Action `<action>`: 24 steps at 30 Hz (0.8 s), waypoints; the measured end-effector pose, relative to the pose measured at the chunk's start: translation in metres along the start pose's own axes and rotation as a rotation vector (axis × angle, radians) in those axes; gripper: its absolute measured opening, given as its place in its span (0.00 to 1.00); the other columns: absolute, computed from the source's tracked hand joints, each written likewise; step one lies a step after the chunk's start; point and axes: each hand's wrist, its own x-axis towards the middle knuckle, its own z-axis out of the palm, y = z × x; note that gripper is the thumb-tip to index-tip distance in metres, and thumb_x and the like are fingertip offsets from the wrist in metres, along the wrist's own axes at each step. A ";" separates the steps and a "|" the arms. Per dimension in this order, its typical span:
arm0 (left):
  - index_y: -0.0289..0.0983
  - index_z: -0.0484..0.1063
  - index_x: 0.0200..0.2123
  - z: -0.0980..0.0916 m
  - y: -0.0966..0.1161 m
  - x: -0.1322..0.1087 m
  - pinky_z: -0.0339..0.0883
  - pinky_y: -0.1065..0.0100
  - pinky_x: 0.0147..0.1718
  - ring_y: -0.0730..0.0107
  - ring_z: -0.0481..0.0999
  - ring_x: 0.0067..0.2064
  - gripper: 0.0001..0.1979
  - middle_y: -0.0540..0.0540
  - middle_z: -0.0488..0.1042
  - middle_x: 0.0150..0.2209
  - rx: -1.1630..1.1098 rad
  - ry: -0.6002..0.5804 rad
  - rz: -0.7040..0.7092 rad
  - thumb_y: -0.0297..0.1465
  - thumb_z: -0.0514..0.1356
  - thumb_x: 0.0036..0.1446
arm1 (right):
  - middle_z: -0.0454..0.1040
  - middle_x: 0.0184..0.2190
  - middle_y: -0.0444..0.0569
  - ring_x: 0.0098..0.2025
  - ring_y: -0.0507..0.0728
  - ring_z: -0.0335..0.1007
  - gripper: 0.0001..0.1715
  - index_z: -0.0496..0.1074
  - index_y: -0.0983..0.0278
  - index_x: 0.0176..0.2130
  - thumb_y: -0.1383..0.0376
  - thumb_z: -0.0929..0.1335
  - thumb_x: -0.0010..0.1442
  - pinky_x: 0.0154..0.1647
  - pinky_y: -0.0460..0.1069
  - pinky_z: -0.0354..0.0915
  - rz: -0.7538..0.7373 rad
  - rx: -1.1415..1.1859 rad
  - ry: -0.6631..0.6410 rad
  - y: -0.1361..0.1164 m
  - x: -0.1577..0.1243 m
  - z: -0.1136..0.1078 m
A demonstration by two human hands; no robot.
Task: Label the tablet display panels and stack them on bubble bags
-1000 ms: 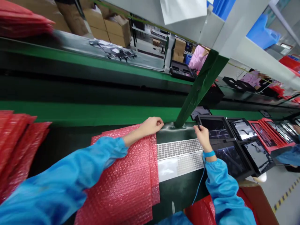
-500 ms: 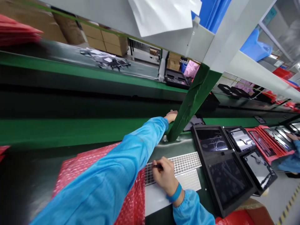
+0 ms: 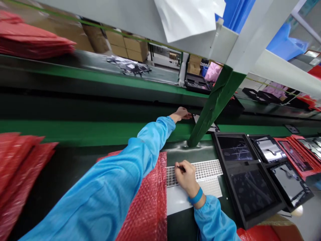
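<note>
My left hand (image 3: 184, 113) reaches far forward over the green belt, left of the green-wrapped post. Its fingers close at the near corner of a flat grey panel with black edges (image 3: 214, 128), which the post partly hides. Close in front of me, my right hand (image 3: 187, 177) is closed around a short dark pen-like tool (image 3: 181, 168). That hand rests over a white sheet with a grid of small squares (image 3: 207, 169). Beneath and beside it lies another pale gridded sheet (image 3: 212, 186) on the dark bench.
Red bubble-wrap bags (image 3: 152, 201) lie under my left sleeve, with more red bags (image 3: 20, 167) at the left. Right of the sheets sits a black framed tray (image 3: 247, 180), beside further black-framed panels (image 3: 271, 149). The green post (image 3: 213, 103) stands between my left hand and the trays.
My left hand has come out from behind the post, moving back and left, and the grey panel has shifted left with it. My right hand keeps its place on the gridded sheet. The view has turned left.
</note>
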 end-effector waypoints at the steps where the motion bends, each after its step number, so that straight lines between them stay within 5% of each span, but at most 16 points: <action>1: 0.36 0.73 0.62 -0.014 0.000 -0.005 0.79 0.51 0.53 0.57 0.80 0.55 0.22 0.39 0.75 0.59 0.001 0.001 -0.021 0.41 0.65 0.71 | 0.65 0.21 0.41 0.22 0.52 0.62 0.20 0.68 0.60 0.26 0.62 0.67 0.70 0.27 0.48 0.57 0.008 0.012 0.003 0.000 0.001 0.000; 6: 0.36 0.74 0.60 -0.054 -0.013 -0.034 0.80 0.52 0.52 0.58 0.80 0.53 0.21 0.39 0.76 0.58 0.083 0.002 -0.140 0.41 0.65 0.71 | 0.64 0.20 0.40 0.22 0.51 0.60 0.23 0.68 0.61 0.24 0.59 0.68 0.71 0.27 0.48 0.56 0.045 0.054 -0.004 0.003 0.006 0.001; 15: 0.36 0.73 0.62 -0.016 -0.045 -0.034 0.79 0.51 0.53 0.57 0.80 0.54 0.22 0.39 0.76 0.59 0.343 0.027 -0.221 0.40 0.66 0.71 | 0.66 0.19 0.41 0.22 0.51 0.60 0.26 0.69 0.61 0.24 0.54 0.67 0.72 0.26 0.47 0.58 0.035 0.016 -0.035 0.010 0.009 0.004; 24: 0.36 0.74 0.61 -0.011 -0.034 -0.002 0.78 0.50 0.55 0.54 0.79 0.57 0.22 0.39 0.75 0.60 0.420 0.083 -0.253 0.40 0.67 0.69 | 0.68 0.20 0.43 0.23 0.52 0.64 0.24 0.69 0.60 0.24 0.57 0.66 0.71 0.27 0.48 0.60 0.006 -0.004 -0.069 0.012 0.006 0.006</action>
